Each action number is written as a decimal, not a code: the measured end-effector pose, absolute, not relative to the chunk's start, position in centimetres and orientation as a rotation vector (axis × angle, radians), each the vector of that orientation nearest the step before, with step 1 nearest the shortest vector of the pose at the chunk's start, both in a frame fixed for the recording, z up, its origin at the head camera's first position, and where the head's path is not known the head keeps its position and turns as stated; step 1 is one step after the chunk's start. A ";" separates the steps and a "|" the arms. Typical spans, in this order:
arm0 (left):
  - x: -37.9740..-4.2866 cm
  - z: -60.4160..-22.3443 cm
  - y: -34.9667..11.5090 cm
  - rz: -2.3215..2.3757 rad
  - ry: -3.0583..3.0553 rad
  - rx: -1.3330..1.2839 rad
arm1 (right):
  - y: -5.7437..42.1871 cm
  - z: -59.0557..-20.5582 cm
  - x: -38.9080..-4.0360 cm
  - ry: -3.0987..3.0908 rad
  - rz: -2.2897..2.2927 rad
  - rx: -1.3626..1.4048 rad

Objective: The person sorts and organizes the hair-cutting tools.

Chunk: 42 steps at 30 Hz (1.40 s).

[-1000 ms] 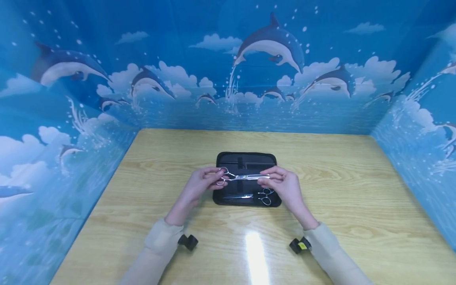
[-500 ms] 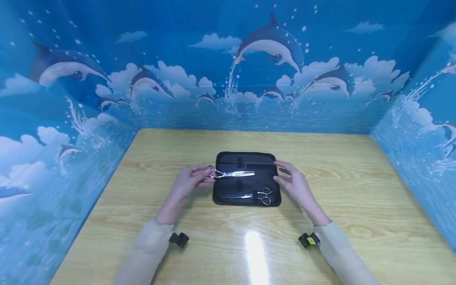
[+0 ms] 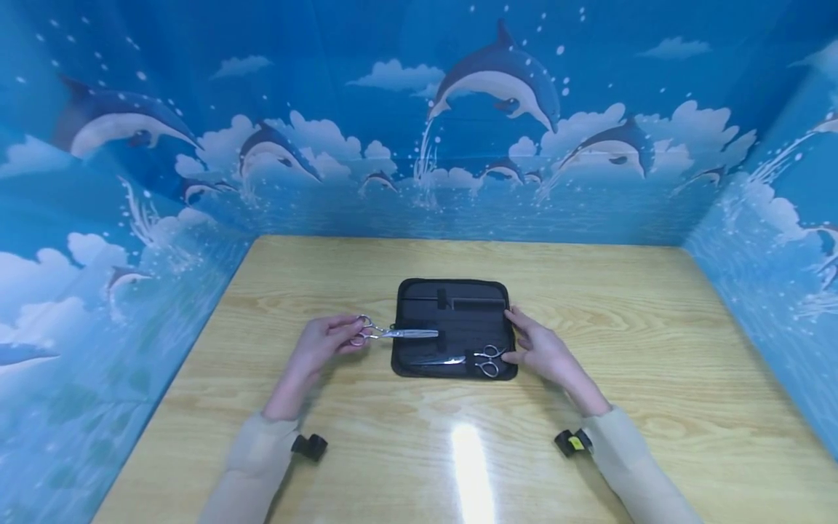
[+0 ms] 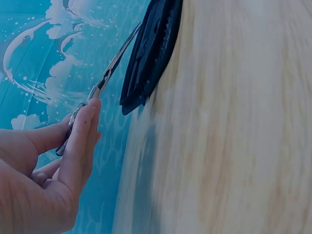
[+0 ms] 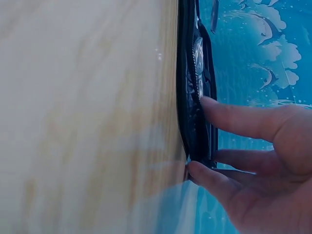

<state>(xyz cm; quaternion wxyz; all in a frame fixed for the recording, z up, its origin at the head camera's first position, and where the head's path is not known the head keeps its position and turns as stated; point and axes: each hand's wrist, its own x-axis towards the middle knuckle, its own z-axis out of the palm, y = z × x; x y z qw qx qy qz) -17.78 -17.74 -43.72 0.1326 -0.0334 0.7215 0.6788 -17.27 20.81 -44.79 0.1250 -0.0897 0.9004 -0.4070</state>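
Observation:
In the head view, my left hand (image 3: pixel 324 342) pinches silver scissors (image 3: pixel 409 333) by the finger rings, their blades pointing right over the left part of a black zip case (image 3: pixel 452 327). The left wrist view shows these scissors (image 4: pixel 105 80) raised above the case (image 4: pixel 151 58). My right hand (image 3: pixel 540 349) touches the case's right edge, its thumb beside the rings of a second pair of scissors (image 3: pixel 486 360) strapped in the lower part. A dark comb (image 3: pixel 478 302) lies in the upper part. In the right wrist view, the fingertips (image 5: pixel 209 105) meet the zipped rim.
The case lies open and flat on a wood-grain table (image 3: pixel 655 349). A blue curtain with dolphins (image 3: pixel 366 87) stands behind the table and along both sides. A bright light reflection (image 3: pixel 473 473) shows near the front.
My right hand has let go of the scissors' blades and moved to the case's right edge. My left hand has carried the scissors leftward and slightly nearer to me.

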 end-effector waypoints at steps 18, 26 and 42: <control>-18.1 -44.2 -17.6 1.897 2.095 -0.098 | 20.7 -44.1 -17.4 2.676 -0.901 -0.238; -17.8 -44.4 -17.3 1.839 2.153 -0.077 | 21.0 -44.2 -17.3 2.654 -0.896 -0.294; -17.6 -44.2 -16.6 1.480 2.384 0.064 | 21.1 -44.2 -17.4 2.667 -0.866 -0.292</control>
